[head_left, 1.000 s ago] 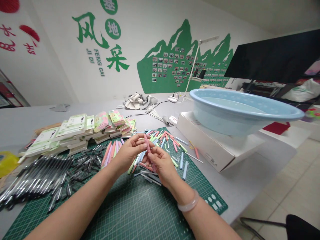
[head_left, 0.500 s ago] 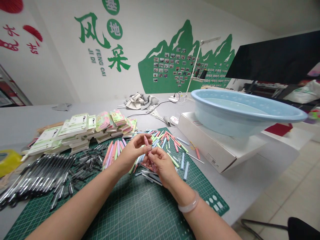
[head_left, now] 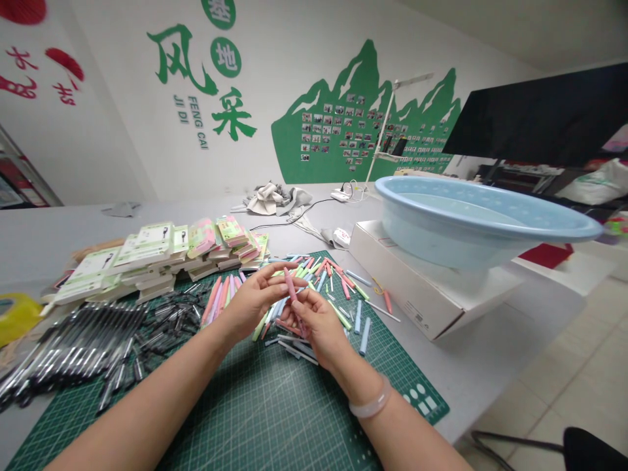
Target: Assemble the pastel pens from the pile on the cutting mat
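In the middle of the head view, my right hand [head_left: 316,324] grips a pink pen [head_left: 290,285] near its lower part, tip end up and slightly tilted. The pen's lower end is partly hidden by my fingers. My left hand [head_left: 258,294] is beside its upper part, fingers stretched out behind the pen and thumb apart from it; whether they touch it I cannot tell. Around and behind both hands, loose pastel pen parts [head_left: 338,269] lie scattered on a green cutting mat [head_left: 275,405]. Left of my left hand is a row of pastel pen barrels [head_left: 218,297].
Many black pens [head_left: 93,333] and black caps [head_left: 171,317] lie on the left. Behind them stand stacked small boxes [head_left: 147,245]. A yellow tape roll [head_left: 19,317] is at the far left. A blue basin [head_left: 441,242] rests on a white box [head_left: 407,281] at right.
My left fingers have straightened and loosened from the pen's upper part, and the left thumb no longer covers it. My right hand still holds the pen in nearly the same place.
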Demonstrator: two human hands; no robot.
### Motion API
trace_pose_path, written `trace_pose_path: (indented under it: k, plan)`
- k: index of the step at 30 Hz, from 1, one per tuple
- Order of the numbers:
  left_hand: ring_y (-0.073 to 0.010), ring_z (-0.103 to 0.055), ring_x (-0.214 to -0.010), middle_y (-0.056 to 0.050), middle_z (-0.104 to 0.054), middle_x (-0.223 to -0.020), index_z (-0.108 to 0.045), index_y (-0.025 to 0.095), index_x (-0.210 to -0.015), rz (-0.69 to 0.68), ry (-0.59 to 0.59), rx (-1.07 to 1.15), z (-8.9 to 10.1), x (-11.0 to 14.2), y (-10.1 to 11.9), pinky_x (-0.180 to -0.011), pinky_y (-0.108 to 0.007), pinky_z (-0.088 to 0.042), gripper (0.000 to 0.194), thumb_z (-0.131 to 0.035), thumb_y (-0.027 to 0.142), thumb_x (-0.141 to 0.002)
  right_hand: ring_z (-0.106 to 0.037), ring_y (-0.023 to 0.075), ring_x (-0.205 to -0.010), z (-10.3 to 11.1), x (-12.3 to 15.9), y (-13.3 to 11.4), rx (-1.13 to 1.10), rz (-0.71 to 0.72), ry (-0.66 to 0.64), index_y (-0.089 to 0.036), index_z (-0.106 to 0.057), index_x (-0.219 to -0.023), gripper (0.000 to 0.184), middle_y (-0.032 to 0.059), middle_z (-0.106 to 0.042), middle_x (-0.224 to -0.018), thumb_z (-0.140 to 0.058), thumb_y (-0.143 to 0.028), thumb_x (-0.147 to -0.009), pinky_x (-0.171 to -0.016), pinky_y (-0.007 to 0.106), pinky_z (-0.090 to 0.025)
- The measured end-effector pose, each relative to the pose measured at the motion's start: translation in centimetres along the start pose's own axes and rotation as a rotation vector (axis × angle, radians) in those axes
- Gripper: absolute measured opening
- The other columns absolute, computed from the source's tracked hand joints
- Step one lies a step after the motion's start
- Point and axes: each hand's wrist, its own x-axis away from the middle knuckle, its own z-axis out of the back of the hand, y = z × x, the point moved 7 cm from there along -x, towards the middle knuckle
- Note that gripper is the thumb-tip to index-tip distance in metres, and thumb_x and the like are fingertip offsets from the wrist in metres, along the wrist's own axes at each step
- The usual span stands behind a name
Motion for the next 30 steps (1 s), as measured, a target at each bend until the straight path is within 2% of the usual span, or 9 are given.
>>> trace_pose_path:
  k: [3, 6, 8, 11, 16, 18, 21, 26, 30]
  plan:
    - [-0.0217, -0.058, -0.103, -0.008, -0.065, -0.106, -0.058, 0.021, -0.112, -0.051, 0.033, -0.028, 0.1, 0.0, 0.2, -0.088, -0.034, -0.044, 0.041, -0.07, 0.023, -0.072, -0.055, 0.0109, -0.056, 0.1, 0.0, 0.0, 0.021, 0.017, 0.002, -0.017, -0.057, -0.079, 0.019, 0.0022, -0.066, -0.068, -0.066, -0.034, -0.078, -0.056, 0.023, -0.041]
    - [-0.0188, -0.061, -0.09, -0.004, -0.067, -0.089, -0.062, 0.019, -0.097, -0.064, 0.116, -0.081, 0.8, -0.1, 0.1, -0.08, -0.029, -0.045, 0.033, -0.074, 0.021, -0.067, -0.056, 0.0112, -0.058, 0.2, 0.0, 0.2, 0.021, 0.014, 0.001, -0.017, -0.057, -0.079, 0.02, 0.0026, -0.067, -0.069, -0.066, -0.035, -0.078, -0.057, 0.023, -0.041]
    - [-0.0191, -0.062, -0.086, -0.005, -0.068, -0.087, -0.06, 0.019, -0.102, -0.006, 0.071, -0.027, 0.6, -0.1, -0.3, -0.079, -0.031, -0.046, 0.034, -0.072, 0.023, -0.07, -0.056, 0.0109, -0.056, 0.2, -0.1, 0.3, -0.002, 0.0, -0.008, -0.017, -0.057, -0.081, 0.021, 0.0027, -0.066, -0.069, -0.066, -0.036, -0.078, -0.056, 0.023, -0.04]
    - [-0.0207, -0.061, -0.095, -0.008, -0.067, -0.099, -0.058, 0.021, -0.113, 0.004, 0.009, 0.034, 0.0, -0.1, -0.2, -0.085, -0.033, -0.045, 0.042, -0.07, 0.024, -0.073, -0.054, 0.01, -0.055, 0.2, -0.1, 0.3, -0.011, 0.004, -0.013, -0.017, -0.058, -0.082, 0.021, 0.0023, -0.066, -0.068, -0.065, -0.036, -0.079, -0.054, 0.022, -0.04]
    - [-0.0158, -0.061, -0.076, -0.005, -0.067, -0.082, -0.067, 0.015, -0.085, -0.026, 0.095, -0.065, 0.6, -0.3, -0.7, -0.072, -0.027, -0.047, 0.017, -0.07, 0.025, -0.073, -0.053, 0.0083, -0.054, -0.3, -0.1, 0.4, -0.049, -0.015, -0.05, -0.016, -0.061, -0.093, 0.021, 0.0024, -0.065, -0.068, -0.064, -0.032, -0.081, -0.051, 0.019, -0.039]
    - [-0.0158, -0.061, -0.075, -0.007, -0.068, -0.083, -0.067, 0.013, -0.083, -0.018, 0.093, -0.064, 0.8, -0.4, -1.1, -0.071, -0.026, -0.048, 0.016, -0.069, 0.027, -0.075, -0.051, 0.0068, -0.05, -0.8, -0.1, 0.6, -0.119, -0.065, -0.095, -0.015, -0.061, -0.099, 0.024, 0.0024, -0.064, -0.067, -0.063, -0.032, -0.082, -0.046, 0.017, -0.036]
    - [-0.0171, -0.063, -0.079, -0.008, -0.069, -0.083, -0.067, 0.012, -0.083, 0.007, 0.077, 0.017, 0.9, -0.3, -1.6, -0.073, -0.026, -0.049, 0.016, -0.068, 0.026, -0.076, -0.048, 0.005, -0.046, -1.2, 0.1, 1.1, -0.243, -0.144, -0.141, -0.014, -0.062, -0.091, 0.018, 0.0012, -0.061, -0.063, -0.063, -0.029, -0.082, -0.043, 0.015, -0.034]
    - [-0.0173, -0.066, -0.076, -0.009, -0.071, -0.079, -0.066, 0.013, -0.086, 0.123, 0.084, 0.154, 1.0, -0.3, -3.0, -0.071, -0.026, -0.052, 0.016, -0.067, 0.026, -0.077, -0.056, 0.0068, -0.055, -1.2, 0.4, 1.9, -0.355, -0.272, -0.159, -0.011, -0.061, -0.085, 0.019, 0.0036, -0.063, -0.068, -0.063, -0.03, -0.083, -0.053, 0.016, -0.044]
    - [-0.0164, -0.068, -0.072, -0.01, -0.071, -0.084, -0.065, 0.012, -0.092, 0.131, 0.256, 0.269, 3.0, -0.7, -3.5, -0.065, -0.025, -0.055, 0.019, -0.065, 0.025, -0.079, -0.065, 0.0155, -0.07, -1.4, 0.7, 0.5, -0.242, -0.211, -0.159, -0.014, -0.057, -0.104, 0.03, 0.0089, -0.067, -0.086, -0.055, -0.038, -0.087, -0.066, 0.03, -0.053]
